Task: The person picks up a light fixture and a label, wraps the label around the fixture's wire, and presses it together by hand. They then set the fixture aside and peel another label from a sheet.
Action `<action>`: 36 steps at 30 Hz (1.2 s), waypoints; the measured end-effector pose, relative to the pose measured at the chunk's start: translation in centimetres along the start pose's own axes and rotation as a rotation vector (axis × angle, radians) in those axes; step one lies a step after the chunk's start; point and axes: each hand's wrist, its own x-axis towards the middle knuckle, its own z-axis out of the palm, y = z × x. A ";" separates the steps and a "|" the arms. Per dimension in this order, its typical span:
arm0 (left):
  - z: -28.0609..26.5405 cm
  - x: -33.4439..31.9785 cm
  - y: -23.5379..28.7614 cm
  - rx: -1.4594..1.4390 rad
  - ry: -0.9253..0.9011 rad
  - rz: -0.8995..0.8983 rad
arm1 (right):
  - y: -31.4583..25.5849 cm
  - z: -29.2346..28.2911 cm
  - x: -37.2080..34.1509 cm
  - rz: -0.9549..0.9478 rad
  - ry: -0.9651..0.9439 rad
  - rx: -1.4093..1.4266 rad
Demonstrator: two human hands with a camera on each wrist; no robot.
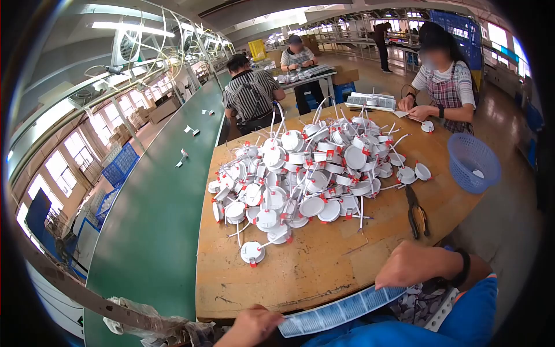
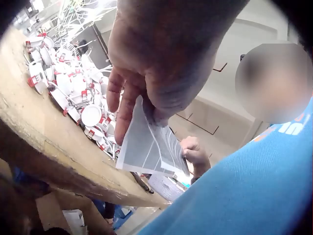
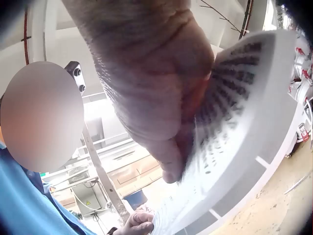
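Observation:
A long printed strip of labels (image 1: 342,312) stretches between both hands at the near table edge, sagging slightly in the middle. My left hand (image 1: 252,325) pinches its left end; in the left wrist view, thumb and fingers close on the bent sheet (image 2: 144,149). At the other end, my right hand (image 1: 413,265) grips the strip, its thumb lying against the sheet (image 3: 244,110) in the right wrist view. Beyond the hands is a large heap of round white downlights (image 1: 312,205) with red clips and white cables. One downlight (image 1: 252,252) lies at the heap's near left.
Pliers (image 1: 415,214) lie on the wooden table (image 1: 277,289) right of the heap. A blue basket (image 1: 474,163) is at the right edge. Along the left runs a green conveyor belt (image 1: 153,231) with a few small parts. Another person (image 1: 445,87) works across the table.

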 end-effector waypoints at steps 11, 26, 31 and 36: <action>2.2 8.4 3.4 0.067 -0.131 0.047 | -1.0 2.8 2.6 -0.034 0.048 -0.180; 1.7 6.3 0.8 -0.083 -0.393 -0.092 | 1.4 2.4 -3.0 0.089 0.062 -0.217; 1.3 6.1 1.0 0.059 -0.388 -0.137 | 1.1 0.7 -2.0 0.139 0.377 -0.307; 3.0 9.8 3.3 0.086 -0.347 0.072 | -1.2 4.5 4.6 -0.095 0.197 -0.083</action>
